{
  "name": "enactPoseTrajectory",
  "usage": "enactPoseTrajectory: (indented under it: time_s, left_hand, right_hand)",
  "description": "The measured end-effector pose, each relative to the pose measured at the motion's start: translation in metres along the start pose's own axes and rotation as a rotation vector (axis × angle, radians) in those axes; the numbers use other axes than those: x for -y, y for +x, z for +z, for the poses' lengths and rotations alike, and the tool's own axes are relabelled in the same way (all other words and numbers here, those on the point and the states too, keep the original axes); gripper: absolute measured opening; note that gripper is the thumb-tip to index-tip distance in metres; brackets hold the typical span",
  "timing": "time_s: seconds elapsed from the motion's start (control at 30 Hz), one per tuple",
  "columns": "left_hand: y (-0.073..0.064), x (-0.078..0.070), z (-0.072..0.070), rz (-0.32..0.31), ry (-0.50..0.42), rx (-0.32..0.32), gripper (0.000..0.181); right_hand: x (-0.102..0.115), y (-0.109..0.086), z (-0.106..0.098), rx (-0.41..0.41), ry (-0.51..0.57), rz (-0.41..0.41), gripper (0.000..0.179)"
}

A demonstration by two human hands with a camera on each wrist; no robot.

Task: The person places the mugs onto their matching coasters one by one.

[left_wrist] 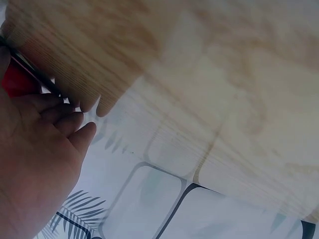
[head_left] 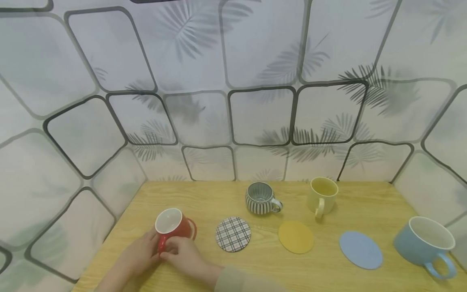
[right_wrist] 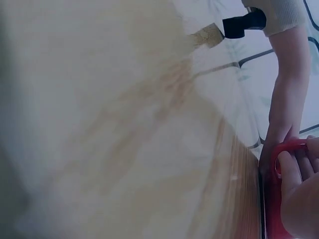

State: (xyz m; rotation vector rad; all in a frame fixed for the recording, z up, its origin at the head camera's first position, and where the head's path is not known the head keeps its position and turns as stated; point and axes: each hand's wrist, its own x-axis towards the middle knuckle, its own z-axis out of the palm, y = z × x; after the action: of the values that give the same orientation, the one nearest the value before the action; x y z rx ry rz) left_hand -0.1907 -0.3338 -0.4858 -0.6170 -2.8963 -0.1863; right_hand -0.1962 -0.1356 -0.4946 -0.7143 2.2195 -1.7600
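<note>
A red mug (head_left: 174,227) with a white inside sits at the left over a red coaster (head_left: 193,229), whose right edge shows beside it. The mug's handle (right_wrist: 290,145) points toward the person. My right hand (head_left: 187,256) grips the mug at this handle, its thumb and fingers curled there. From the left side my left hand (head_left: 138,252) holds the mug, fingers bent against its lower part. Only part of the red mug (left_wrist: 19,82) shows past the palm in the left wrist view, so the left fingers' exact contact is partly hidden.
Right of the hands lie a plaid coaster (head_left: 233,234), a yellow coaster (head_left: 296,237) and a blue coaster (head_left: 361,250). Behind them stand a striped mug (head_left: 259,201) and a yellow mug (head_left: 322,196). A large blue mug (head_left: 419,242) stands far right. Patterned cloth (head_left: 260,117) walls the table (head_left: 215,192).
</note>
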Motion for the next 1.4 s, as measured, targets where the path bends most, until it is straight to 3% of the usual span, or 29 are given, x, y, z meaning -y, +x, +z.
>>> enactPoseTrajectory:
  time_s: [0.4, 0.6, 0.9, 1.13, 1.4]
  left_hand:
    - [0.000, 0.001, 0.002, 0.015, -0.015, -0.029, 0.065]
    - [0.004, 0.001, 0.000, 0.000, -0.026, -0.009, 0.060]
    - [0.003, 0.000, -0.003, -0.022, -0.046, 0.031, 0.064]
    - [0.004, 0.003, -0.004, -0.012, -0.043, 0.027, 0.063]
    - [0.001, 0.008, -0.004, 0.063, -0.003, -0.053, 0.057]
  right_hand:
    - [0.009, -0.004, 0.007, -0.069, 0.040, 0.025, 0.008]
    - [0.012, -0.004, 0.006, -0.073, 0.042, 0.033, 0.013]
    - [0.015, -0.007, 0.002, -0.013, 0.056, 0.086, 0.018]
    - [0.021, -0.006, -0.012, 0.103, 0.048, 0.065, 0.021]
    - [0.022, -0.004, -0.028, 0.192, 0.003, 0.023, 0.022]
